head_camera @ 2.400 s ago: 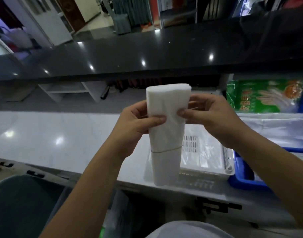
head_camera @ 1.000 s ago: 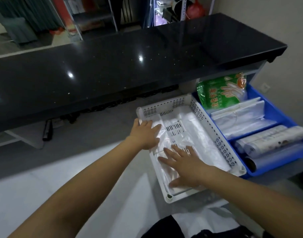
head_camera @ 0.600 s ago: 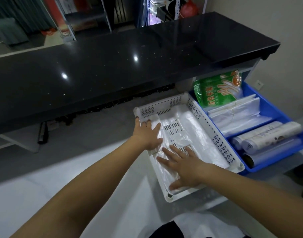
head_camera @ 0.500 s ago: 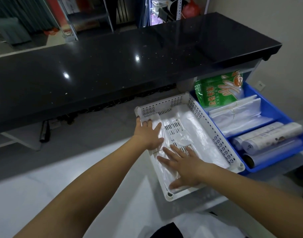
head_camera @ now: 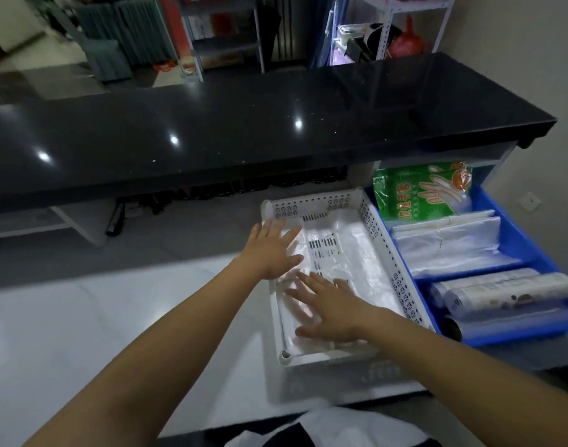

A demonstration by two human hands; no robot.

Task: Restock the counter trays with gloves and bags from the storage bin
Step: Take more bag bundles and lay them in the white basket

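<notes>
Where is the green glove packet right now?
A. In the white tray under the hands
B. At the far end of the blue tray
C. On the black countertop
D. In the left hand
B: the green glove packet stands at the far end of the blue tray, behind the folded bags; both hands lie flat in the white tray.

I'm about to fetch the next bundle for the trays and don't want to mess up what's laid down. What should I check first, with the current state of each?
1. Bag bundle lies flat inside the white tray: ok.
2. Left hand holds nothing, fingers straight on the bundle: ok.
3. Right hand holds nothing, palm flat on the bundle: ok.
4. White tray sits fully on the counter: ok.
5. Room left in the white tray's right part: cannot tell, thin clear plastic lies there.
6. Glove pack stocked at the back of the blue tray: ok.
</notes>
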